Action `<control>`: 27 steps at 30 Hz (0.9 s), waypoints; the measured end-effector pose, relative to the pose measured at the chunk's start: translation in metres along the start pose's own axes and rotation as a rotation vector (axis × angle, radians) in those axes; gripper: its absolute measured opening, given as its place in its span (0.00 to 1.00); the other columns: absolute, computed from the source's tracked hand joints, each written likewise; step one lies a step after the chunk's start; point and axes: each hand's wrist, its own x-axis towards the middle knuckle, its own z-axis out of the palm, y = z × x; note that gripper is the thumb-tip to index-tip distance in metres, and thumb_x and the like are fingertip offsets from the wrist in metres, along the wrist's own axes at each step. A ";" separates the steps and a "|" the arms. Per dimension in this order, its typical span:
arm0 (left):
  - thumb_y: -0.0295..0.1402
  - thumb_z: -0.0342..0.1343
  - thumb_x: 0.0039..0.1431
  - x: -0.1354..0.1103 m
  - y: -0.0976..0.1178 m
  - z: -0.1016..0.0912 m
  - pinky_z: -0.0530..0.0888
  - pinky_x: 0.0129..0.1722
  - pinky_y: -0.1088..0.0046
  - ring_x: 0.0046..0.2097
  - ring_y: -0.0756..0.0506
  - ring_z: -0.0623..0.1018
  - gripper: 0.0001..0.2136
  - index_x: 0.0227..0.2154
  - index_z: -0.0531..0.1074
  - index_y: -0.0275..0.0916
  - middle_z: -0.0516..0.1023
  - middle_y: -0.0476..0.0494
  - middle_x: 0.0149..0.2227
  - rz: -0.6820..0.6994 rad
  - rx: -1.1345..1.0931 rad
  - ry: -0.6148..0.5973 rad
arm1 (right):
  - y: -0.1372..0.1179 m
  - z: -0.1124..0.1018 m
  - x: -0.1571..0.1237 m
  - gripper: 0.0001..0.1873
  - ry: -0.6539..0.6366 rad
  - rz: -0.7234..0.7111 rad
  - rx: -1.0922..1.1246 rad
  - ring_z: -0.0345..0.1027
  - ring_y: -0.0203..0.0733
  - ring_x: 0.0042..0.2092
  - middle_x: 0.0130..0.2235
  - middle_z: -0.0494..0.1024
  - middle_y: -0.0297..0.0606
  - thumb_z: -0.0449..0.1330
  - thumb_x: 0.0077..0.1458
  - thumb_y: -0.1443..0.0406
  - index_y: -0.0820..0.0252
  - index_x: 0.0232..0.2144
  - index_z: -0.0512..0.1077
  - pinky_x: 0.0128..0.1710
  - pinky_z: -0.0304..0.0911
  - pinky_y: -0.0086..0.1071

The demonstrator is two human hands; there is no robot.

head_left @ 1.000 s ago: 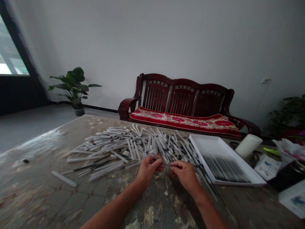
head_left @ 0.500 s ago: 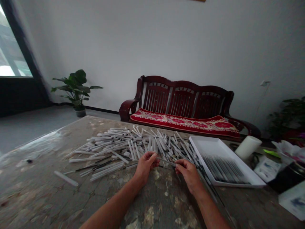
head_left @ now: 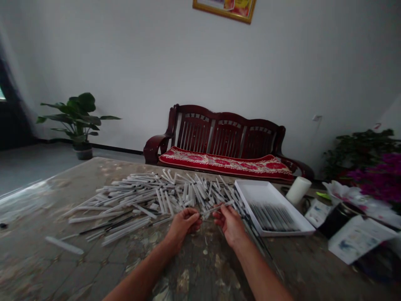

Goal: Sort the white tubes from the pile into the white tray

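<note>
Between my two hands, just above the table's near middle, is a slim pale pen-like stick point(head_left: 207, 213). My right hand point(head_left: 231, 225) is closed around it, and its far end pokes out past the fingers to the upper right. At the stick's left end my left hand point(head_left: 184, 223) is closed in a pinch; what its fingertips hold, if anything, is too small to make out. Just beyond both hands spreads a heap of whitish tubes and dark thin sticks point(head_left: 138, 194). To the right, a white box lid point(head_left: 252, 188) holds a row of dark-and-clear thin sticks point(head_left: 274, 217).
A lone white tube point(head_left: 64, 245) lies at the left on the patterned table point(head_left: 94, 276). Right of the lid stand a white roll point(head_left: 298, 190), a small white box point(head_left: 354, 240) and purple flowers point(head_left: 380, 175). Behind the table is a wooden bench point(head_left: 225, 129).
The view has turned right and tilted up a little. My hands have come closer together, and the stick now slants up through my right fingers.
</note>
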 end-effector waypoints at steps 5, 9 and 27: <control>0.38 0.70 0.34 0.004 -0.002 -0.005 0.74 0.25 0.76 0.25 0.51 0.77 0.18 0.27 0.70 0.35 0.78 0.49 0.25 0.021 0.072 -0.020 | -0.038 -0.036 0.020 0.20 0.195 -0.120 -0.332 0.72 0.34 0.28 0.34 0.79 0.36 0.63 0.46 0.52 0.58 0.38 0.71 0.19 0.62 0.23; 0.39 0.69 0.33 0.003 -0.004 -0.003 0.72 0.23 0.77 0.24 0.51 0.75 0.18 0.25 0.70 0.35 0.76 0.50 0.23 0.054 0.133 -0.037 | -0.076 -0.082 0.037 0.19 0.275 -0.181 -0.716 0.71 0.36 0.28 0.32 0.79 0.38 0.54 0.53 0.52 0.60 0.39 0.71 0.22 0.63 0.26; 0.41 0.68 0.34 0.019 -0.011 -0.016 0.71 0.23 0.76 0.24 0.50 0.75 0.18 0.27 0.71 0.37 0.77 0.49 0.25 0.101 0.115 -0.004 | -0.116 -0.159 0.063 0.13 0.351 -0.165 -1.821 0.72 0.45 0.45 0.41 0.80 0.44 0.60 0.49 0.62 0.60 0.38 0.76 0.38 0.58 0.29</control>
